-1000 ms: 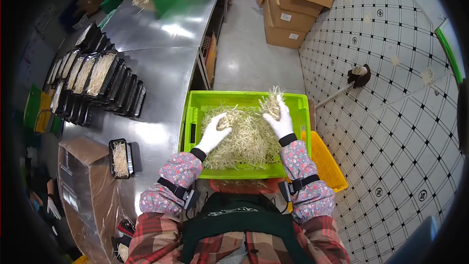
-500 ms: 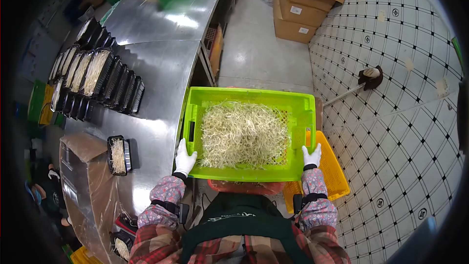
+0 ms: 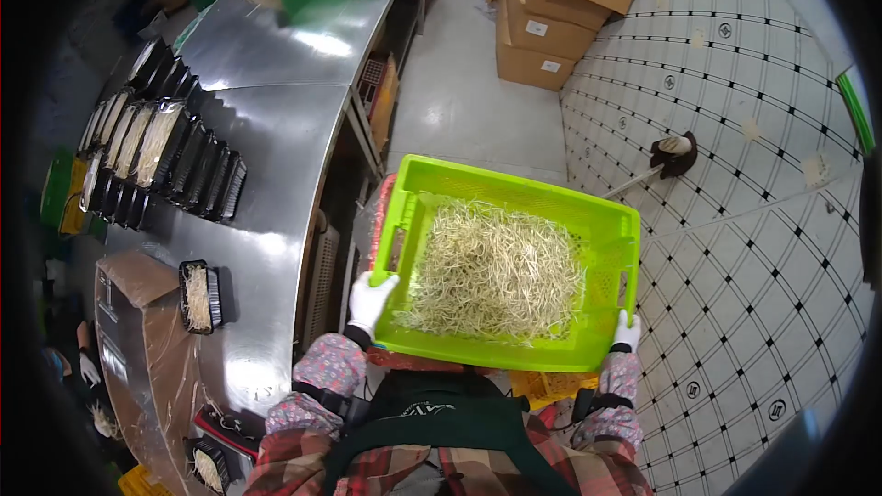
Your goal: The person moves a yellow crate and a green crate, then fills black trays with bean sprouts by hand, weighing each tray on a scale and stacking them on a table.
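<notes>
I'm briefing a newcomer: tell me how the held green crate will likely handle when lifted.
The green crate is probably stiff: its plastic walls stand straight. The pale strands lie in a loose heap, so may slide if it tips.

Got a lime-green crate (image 3: 519,195) here, rectangular, open-topped, slotted at both ends! Lies right of the desk (image 3: 276,156), slanting, right end lower in view. Carries pale, stringy sprouts (image 3: 501,271), loosely tangled and heaped, covering most of the bottom, with bare green round the edges.
</notes>
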A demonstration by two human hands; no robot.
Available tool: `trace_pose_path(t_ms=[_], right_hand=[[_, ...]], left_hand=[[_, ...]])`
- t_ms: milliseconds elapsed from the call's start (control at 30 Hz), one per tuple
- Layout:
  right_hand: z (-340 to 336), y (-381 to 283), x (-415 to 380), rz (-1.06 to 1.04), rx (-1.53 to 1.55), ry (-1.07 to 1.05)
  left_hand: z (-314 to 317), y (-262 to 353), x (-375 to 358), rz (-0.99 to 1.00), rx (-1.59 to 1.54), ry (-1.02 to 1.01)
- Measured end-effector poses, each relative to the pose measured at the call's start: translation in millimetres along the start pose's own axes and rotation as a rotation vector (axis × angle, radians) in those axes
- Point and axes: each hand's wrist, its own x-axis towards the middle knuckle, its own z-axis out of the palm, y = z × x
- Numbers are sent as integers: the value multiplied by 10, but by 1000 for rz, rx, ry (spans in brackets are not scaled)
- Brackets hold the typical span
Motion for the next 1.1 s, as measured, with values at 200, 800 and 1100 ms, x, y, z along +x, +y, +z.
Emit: trace_pose_path(t_ms=[200,800,1100], right_hand=[[667,-445,-1049,-116,-49,-132],[-339,-283,-70,-130,-25,110],[110,-382,-879,-223,134,22]], left_hand=[[-1070,-505,819,-110,201,323],[107,160,-197,5,-88,103],[-597,622,-216,-142,-410,159]])
